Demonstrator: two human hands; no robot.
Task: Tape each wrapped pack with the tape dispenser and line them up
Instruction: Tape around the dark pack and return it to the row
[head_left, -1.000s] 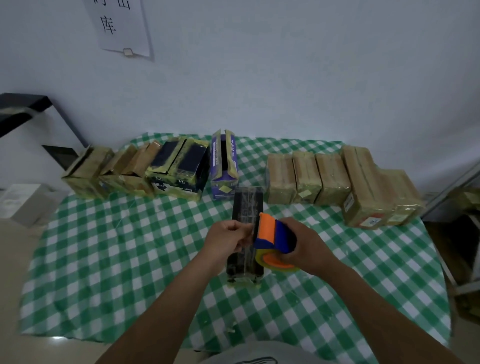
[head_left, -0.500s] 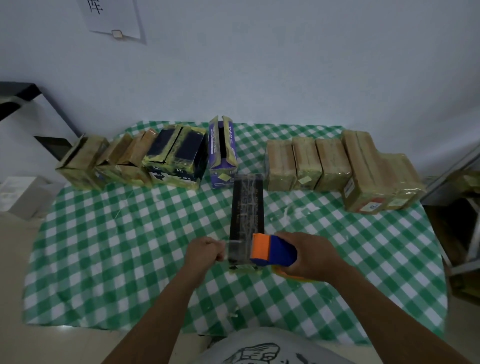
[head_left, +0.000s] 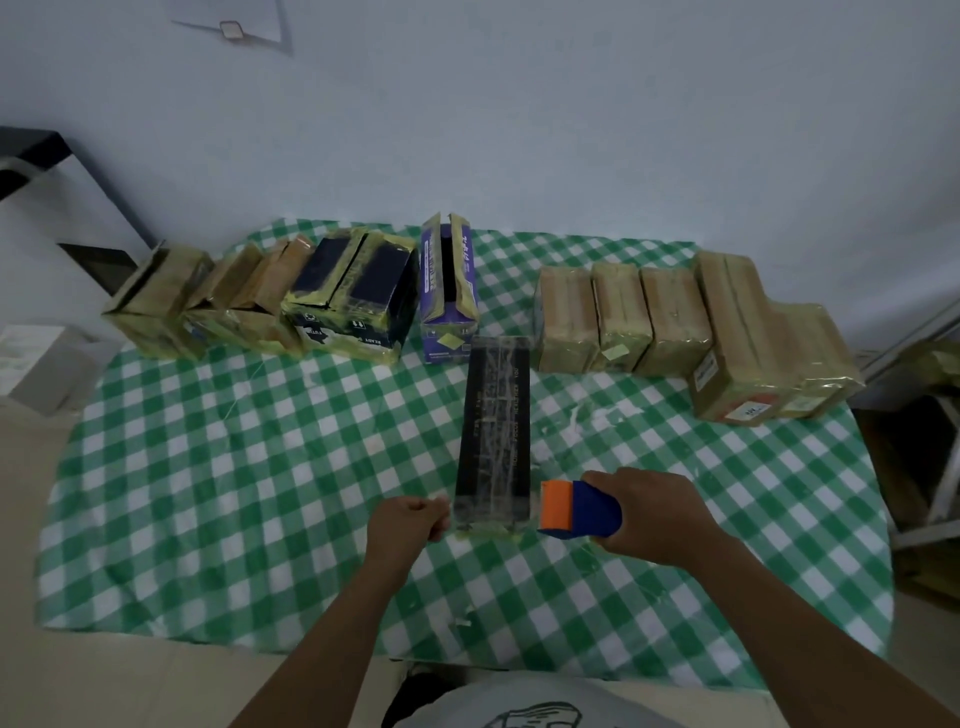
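Note:
A long black pack (head_left: 493, 431) in clear wrap lies lengthwise mid-table, with yellowish tape at its near end. My right hand (head_left: 654, 519) grips the blue and orange tape dispenser (head_left: 576, 510) just right of the pack's near end. At the near left corner my left hand (head_left: 408, 525) has its fingers curled and seems to pinch the clear tape end. Taped packs line the back: dark and tan ones (head_left: 332, 296) on the left, a purple box (head_left: 449, 291), and tan packs (head_left: 623, 317) on the right.
The green checked tablecloth (head_left: 208, 467) covers the table, with small tape scraps near its front edge. A white box (head_left: 36, 364) sits on the floor at the left under a black shelf (head_left: 31, 156). A rack with bags (head_left: 924, 467) stands at the right.
Both hands have come down from the pack's middle to its near end. They now sit on either side of it, the dispenser to the right and the left hand to the left.

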